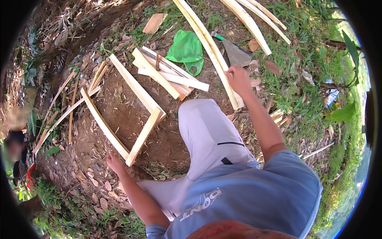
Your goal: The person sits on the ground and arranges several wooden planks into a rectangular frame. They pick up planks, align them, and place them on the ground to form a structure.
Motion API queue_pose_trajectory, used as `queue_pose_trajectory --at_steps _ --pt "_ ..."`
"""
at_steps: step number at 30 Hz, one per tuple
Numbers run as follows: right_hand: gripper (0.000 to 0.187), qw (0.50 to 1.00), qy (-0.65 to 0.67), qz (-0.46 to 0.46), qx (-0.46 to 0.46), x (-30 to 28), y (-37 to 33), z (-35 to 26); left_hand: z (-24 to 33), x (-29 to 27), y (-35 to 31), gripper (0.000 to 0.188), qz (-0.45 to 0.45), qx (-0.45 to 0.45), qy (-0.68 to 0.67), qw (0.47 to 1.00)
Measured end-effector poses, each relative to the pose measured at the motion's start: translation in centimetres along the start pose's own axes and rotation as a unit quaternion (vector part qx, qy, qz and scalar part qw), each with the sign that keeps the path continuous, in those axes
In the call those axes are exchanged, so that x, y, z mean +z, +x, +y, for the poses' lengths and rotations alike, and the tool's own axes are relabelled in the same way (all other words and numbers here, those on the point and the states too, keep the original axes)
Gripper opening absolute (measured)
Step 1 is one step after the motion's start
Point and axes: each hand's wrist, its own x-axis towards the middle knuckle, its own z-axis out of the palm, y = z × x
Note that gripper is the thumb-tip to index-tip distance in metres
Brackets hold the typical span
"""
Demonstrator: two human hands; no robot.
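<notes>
At the right, the curled fingers of my right hand (238, 81) close at the edge of a long pale wooden beam (213, 51). Just beyond that hand lies a tool with a green handle and a wide grey blade (236, 54). My left hand (115, 162) is held low on the left with its fingers drawn together; whatever may be in them is too small to make out. Close by is the near corner of a three-sided frame of pale wooden strips (137, 85), lying on bare soil.
Short wooden pieces (175, 75) lie piled beyond my knee beside a green plastic bag (185, 49). More long strips (248, 26) rest at the far right. Thin sticks (65, 111) are scattered at the left. A blurred person (15, 147) is at the left edge.
</notes>
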Motion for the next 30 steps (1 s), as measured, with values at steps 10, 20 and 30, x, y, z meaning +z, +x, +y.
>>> queue_pose_trajectory --at_steps 10,20,30 --pt "0.025 0.942 -0.256 -0.133 -0.170 17.4 13.2 -3.9 9.4 0.1 -8.0 0.025 -0.080 0.199 -0.141 0.967" --pt "0.035 0.974 0.205 -0.099 0.026 8.3 21.8 -7.6 8.6 1.9 -7.1 0.026 -0.016 0.157 -0.117 0.981" --pt "0.025 0.979 0.084 -0.125 -0.140 6.0 19.3 -8.2 9.5 3.9 -7.2 0.024 -0.044 0.200 -0.070 0.976"
